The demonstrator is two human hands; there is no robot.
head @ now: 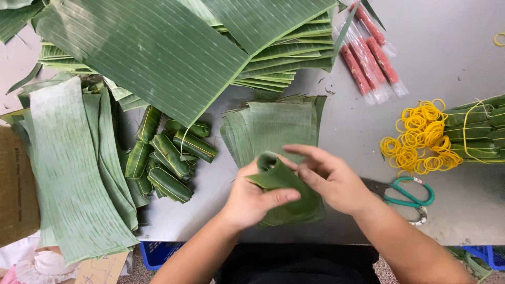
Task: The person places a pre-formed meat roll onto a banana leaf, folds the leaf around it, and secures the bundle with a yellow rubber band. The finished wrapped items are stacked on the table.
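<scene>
Leaf roll [273, 176]: gripped by left hand [252, 200] underneath, right hand [329, 181] fingers curled over it. Scissors [407, 195] just right; wrapped rolls [168, 158] left; rubber bands [418, 138] upper right.

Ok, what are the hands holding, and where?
Both hold a leaf roll: left hand grips its lower side, right hand pinches the upper right edge.

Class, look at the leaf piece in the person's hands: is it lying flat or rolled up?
Partly rolled: leaf piece curls into a tube at its top end between left hand and right hand.
</scene>
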